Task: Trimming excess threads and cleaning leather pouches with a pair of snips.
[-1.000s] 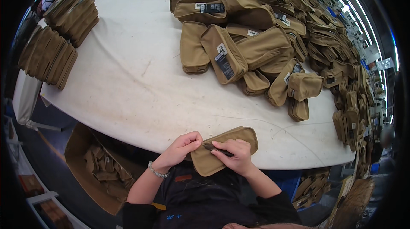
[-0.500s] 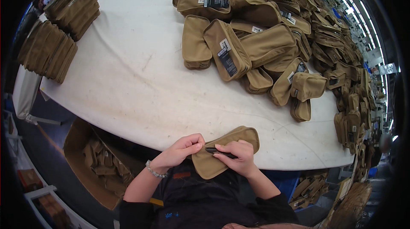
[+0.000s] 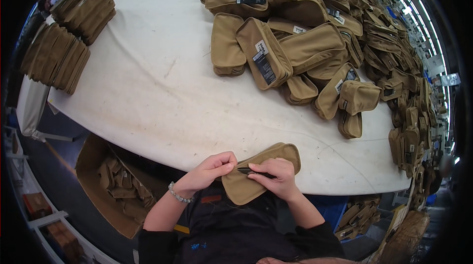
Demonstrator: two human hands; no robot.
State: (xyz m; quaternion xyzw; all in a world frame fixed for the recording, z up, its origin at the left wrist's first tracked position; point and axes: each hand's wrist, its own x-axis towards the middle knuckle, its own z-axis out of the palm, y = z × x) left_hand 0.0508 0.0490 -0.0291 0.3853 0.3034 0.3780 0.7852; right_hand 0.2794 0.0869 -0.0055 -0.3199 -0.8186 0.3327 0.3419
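A khaki fabric pouch lies tilted across the table's near edge, its far end on the table and its near end against my lap. My left hand is closed in a pinch at the pouch's left edge; whether a thread is also between the fingertips is too small to see. My right hand rests over the pouch, closed on a slim black tool that looks like thread snips. Its tip points left, close to my left fingertips. Part of the tool is hidden by my right fingers.
A large heap of khaki pouches, some with tags, covers the table's far right. Flat stacked pouches stand at the far left. Below the white table, a cardboard box holds more pieces, and a blue bin sits at lower right.
The view has shifted slightly. My right fingers have moved a little on the black tool; my left hand keeps its pinch, and the pouch lies almost the same.
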